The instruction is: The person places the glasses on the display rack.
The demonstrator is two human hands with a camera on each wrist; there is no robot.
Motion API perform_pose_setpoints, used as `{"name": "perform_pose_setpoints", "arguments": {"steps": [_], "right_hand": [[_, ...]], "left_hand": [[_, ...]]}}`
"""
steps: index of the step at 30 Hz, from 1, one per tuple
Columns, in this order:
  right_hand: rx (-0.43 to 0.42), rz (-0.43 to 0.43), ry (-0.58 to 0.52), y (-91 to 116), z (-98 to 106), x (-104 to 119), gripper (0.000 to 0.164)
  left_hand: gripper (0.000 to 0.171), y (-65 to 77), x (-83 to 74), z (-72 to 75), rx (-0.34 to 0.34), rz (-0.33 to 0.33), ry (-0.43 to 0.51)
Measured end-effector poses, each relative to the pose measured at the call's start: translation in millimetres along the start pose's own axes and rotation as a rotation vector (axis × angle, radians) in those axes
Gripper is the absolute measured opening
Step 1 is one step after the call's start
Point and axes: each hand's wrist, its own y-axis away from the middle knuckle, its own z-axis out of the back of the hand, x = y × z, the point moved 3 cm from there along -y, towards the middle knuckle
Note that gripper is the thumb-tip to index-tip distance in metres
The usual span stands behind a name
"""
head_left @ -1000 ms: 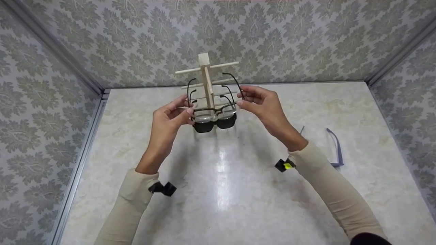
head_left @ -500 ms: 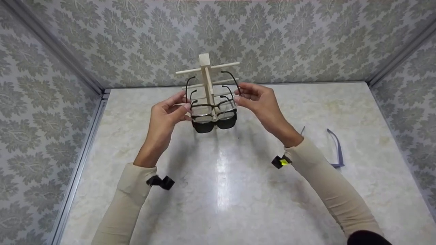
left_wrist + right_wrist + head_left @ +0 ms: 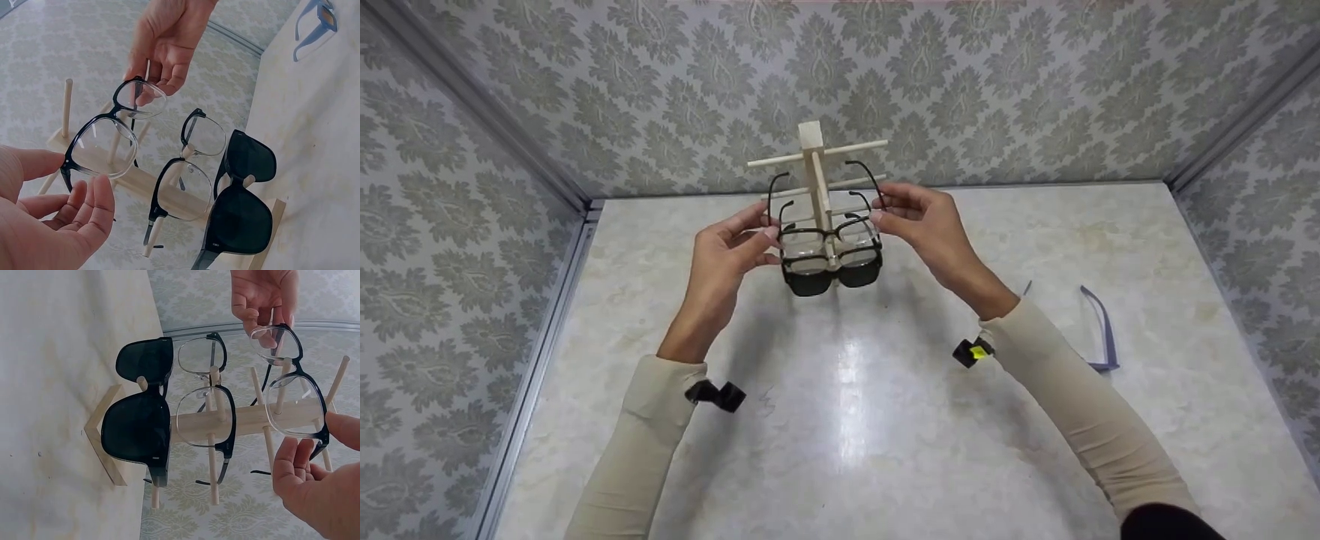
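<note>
My left hand (image 3: 724,259) and right hand (image 3: 925,231) pinch a pair of eyeglasses (image 3: 300,372) near its two hinges, thumbs at the front. The frame is black on top with clear lower rims, and its open temples point back past a wooden display stand (image 3: 811,137). Below it on the stand's pegs sits a similar second pair of eyeglasses (image 3: 157,197). Lowest hang dark sunglasses (image 3: 243,216), close above the stand's base. In the right wrist view a peg (image 3: 284,374) shows through the held glasses, near their bridge.
The stand's upper pegs (image 3: 855,145) stick out to both sides, close to the back wall (image 3: 997,97). To the right on the marbled table (image 3: 840,480) lie blue-purple glasses (image 3: 1108,337), partly hidden by my right sleeve (image 3: 1080,397).
Both hands have moved slightly up and to the left in the head view with the held eyeglasses. The held lenses now show above the second pair, where they overlapped it before.
</note>
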Motion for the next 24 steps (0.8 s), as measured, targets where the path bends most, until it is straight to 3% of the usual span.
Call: {"name": "perform_pose_setpoints", "arguments": {"steps": [12,24], "right_hand": [[0.005,-0.009,-0.009,-3.4,-1.8,-4.6,0.051],[-0.016,-0.028,-0.022,-5.4,-1.9,-6.9,0.046]], "left_hand": [[0.053,-6.0,5.4,3.6,-0.008,0.016,-0.034],[0.054,-6.9,8.1,2.7,-0.012,0.009,0.0]]}}
